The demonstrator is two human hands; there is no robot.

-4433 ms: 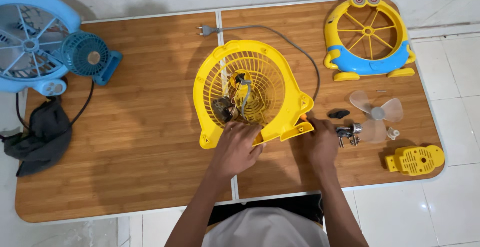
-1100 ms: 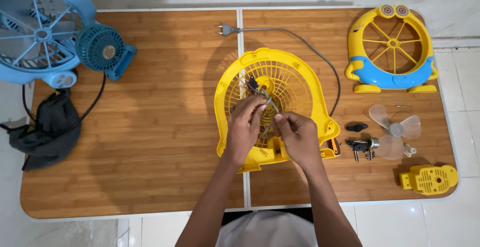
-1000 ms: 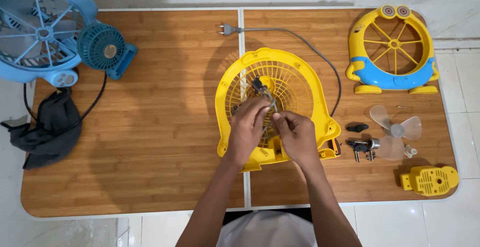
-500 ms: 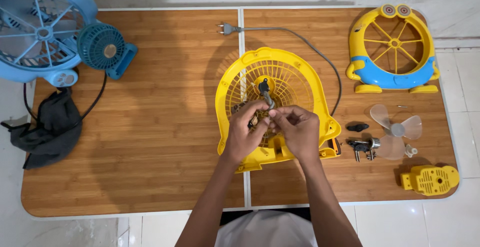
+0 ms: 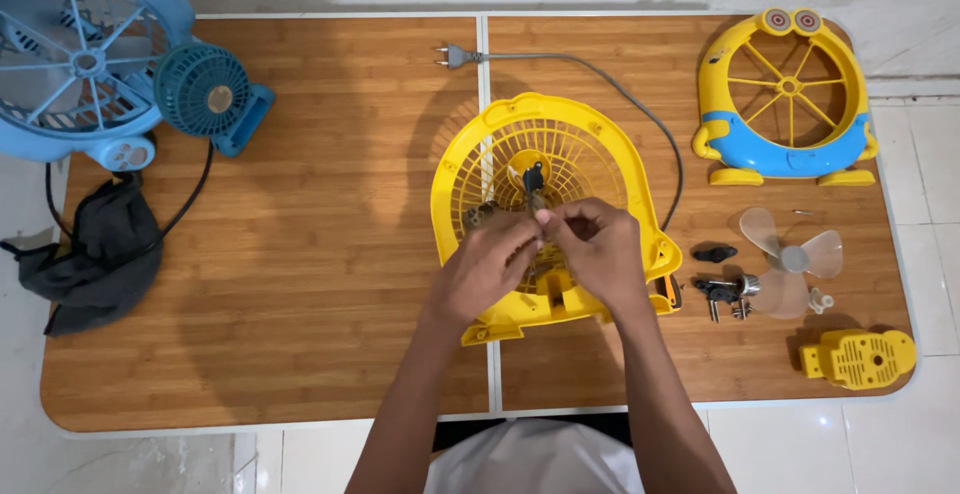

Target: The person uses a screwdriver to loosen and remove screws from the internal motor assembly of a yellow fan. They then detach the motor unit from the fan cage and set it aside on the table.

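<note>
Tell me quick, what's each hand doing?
Left hand: pinching a small part over the yellow fan housing.
Right hand: pinching that same spot.

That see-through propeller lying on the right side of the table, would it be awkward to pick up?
Probably light: the clear fan blade looks like thin translucent plastic. Its thin lobes might flex or crack if squeezed. Lying flat on the wooden table, it seems unlikely to roll, though a push would likely slide it into the small screws beside it.

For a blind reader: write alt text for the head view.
Two hands, left hand and right hand, meet over small parts at the middle of a yellow fan shell on a wooden table. A clear fan blade lies to the right.
</note>
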